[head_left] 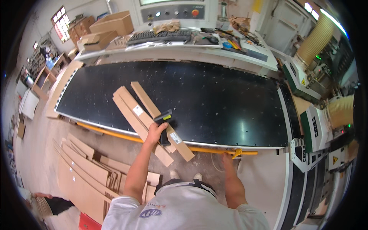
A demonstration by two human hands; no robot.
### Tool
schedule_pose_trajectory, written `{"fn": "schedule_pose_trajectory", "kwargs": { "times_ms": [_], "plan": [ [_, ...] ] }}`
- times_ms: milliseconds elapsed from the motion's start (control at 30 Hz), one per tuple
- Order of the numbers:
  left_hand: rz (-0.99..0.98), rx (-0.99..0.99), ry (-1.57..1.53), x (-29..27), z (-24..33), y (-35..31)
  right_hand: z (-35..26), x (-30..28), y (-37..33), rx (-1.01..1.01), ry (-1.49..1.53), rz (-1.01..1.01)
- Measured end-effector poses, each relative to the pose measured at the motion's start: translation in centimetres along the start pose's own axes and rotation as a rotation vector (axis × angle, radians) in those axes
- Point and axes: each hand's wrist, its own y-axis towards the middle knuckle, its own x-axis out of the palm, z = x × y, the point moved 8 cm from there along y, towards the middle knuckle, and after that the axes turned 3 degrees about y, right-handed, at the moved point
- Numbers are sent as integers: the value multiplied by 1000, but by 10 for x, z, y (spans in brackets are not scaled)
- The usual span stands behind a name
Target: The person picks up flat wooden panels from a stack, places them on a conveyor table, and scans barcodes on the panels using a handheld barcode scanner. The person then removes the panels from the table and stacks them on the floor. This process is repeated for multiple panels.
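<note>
My left hand [155, 132] is closed round the grip of a black handheld barcode scanner [164, 116] with a yellow-green patch. It is held over long brown board strips that lie slantwise on the black table [226, 101]. The left strip [132, 110] has a small white label. A second strip [143, 97] lies to its right, with a larger printed label near its close end. Both strips stick out over the table's front edge. My right hand [227, 158] is at the yellow rail [207, 150], beside a yellow bracket. Its fingers are too small and hidden to read.
Several brown panels [86, 168] lean in a stack at the lower left. Behind the table a white desk holds a keyboard [159, 36], tools and cardboard boxes [112, 23]. Machine heads with ribbed hoses [316, 38] stand at the right. Another person [40, 203] shows at the lower left.
</note>
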Motion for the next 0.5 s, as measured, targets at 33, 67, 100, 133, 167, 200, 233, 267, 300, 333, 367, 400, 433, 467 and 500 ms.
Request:
{"fn": "schedule_pose_trajectory", "kwargs": {
  "times_ms": [33,67,100,133,167,200,233,267,300,333,367,400,433,467,500],
  "plan": [
    [-14,7,-16,3,2,6,-3,-17,2,27,-121,71],
    [-20,37,11,11,8,12,-3,-42,9,52,-240,147],
    [-25,69,49,15,13,17,-1,-53,13,80,-352,215],
    [68,-10,109,-31,-7,-5,-39,-2,-44,-28,-317,165],
    [38,-34,98,-29,-4,0,-39,-13,-43,5,-395,242],
    [42,-19,95,-30,1,5,-36,-29,-27,36,-464,324],
    [32,-22,62,-30,1,12,-26,-52,-7,72,-530,424],
    [17,9,36,-24,8,22,-30,-67,18,-201,-374,427],
    [-6,54,-8,-19,21,33,-42,-87,36,-494,-221,442],
    [-11,25,15,-29,19,37,-30,-84,40,-504,-124,375],
    [-5,7,13,-31,17,45,-18,-91,41,-508,-26,324],
    [56,4,30,-49,13,42,-4,-70,40,-257,17,198],
    [92,-32,92,-76,4,39,-1,-47,28,-15,51,65],
    [141,-71,13,-88,6,32,-22,-32,7,-67,59,29],
    [126,-8,22,-89,10,44,-38,-52,3,-198,-57,103]
  ]
}}
